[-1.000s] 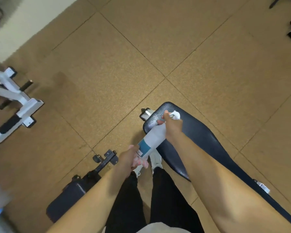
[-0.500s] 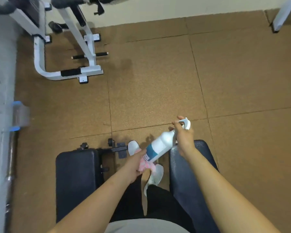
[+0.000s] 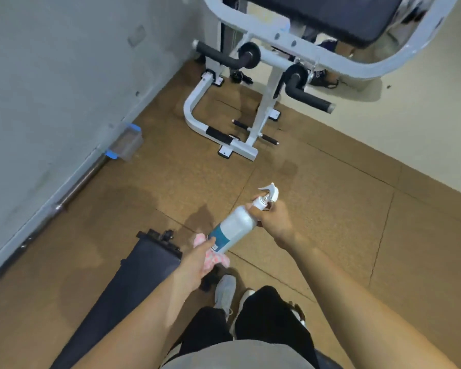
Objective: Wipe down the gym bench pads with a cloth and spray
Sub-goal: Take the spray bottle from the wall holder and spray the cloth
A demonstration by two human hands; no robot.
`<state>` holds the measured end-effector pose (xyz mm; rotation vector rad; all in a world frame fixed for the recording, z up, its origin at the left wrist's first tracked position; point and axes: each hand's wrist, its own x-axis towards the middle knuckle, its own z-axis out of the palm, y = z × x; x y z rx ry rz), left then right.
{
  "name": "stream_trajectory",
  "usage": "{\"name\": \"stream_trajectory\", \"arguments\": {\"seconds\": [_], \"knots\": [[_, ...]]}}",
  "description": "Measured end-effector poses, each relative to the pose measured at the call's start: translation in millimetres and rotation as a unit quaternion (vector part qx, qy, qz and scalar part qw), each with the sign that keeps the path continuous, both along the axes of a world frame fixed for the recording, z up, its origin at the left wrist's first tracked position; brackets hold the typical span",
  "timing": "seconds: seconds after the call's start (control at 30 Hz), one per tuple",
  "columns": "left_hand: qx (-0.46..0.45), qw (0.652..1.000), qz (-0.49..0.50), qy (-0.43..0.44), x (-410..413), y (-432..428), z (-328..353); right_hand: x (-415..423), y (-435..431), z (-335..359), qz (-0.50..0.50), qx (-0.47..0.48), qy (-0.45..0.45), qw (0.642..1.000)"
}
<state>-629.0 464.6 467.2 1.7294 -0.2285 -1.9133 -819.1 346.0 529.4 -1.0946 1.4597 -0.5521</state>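
Bottle up in both hands, bench pad waiting below.

The dark bench pad [image 3: 144,265] lies low and left of the grip, neither hand on it. The spray bottle [image 3: 233,227] slants between the hands. The right hand [image 3: 276,219] wraps its neck just under the trigger [image 3: 270,194], and the left hand [image 3: 197,262] clasps the base with the pink cloth [image 3: 216,258] bunched in the palm. Best play, probably: tip the trigger end toward the pad, squeeze lightly, then free the cloth.
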Motion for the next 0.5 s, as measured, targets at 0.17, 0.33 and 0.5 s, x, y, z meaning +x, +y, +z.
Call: {"name": "stream_trajectory", "arguments": {"seconds": [0.17,0.33,0.5], "knots": [[-0.033,0.997,0.062,-0.023,55.1,-40.1,23.2,66.1,-59.7,21.2,0.086,-0.062,0.008,0.994],[-0.033,0.986,0.163,-0.019,107.6,-81.7,18.8,143.2,-123.9,27.6,0.153,-0.097,-0.023,0.983],[0.048,0.980,0.175,-0.084,156.6,-149.0,10.0,214.5,-206.9,19.7,0.280,-0.097,-0.055,0.954]]}}
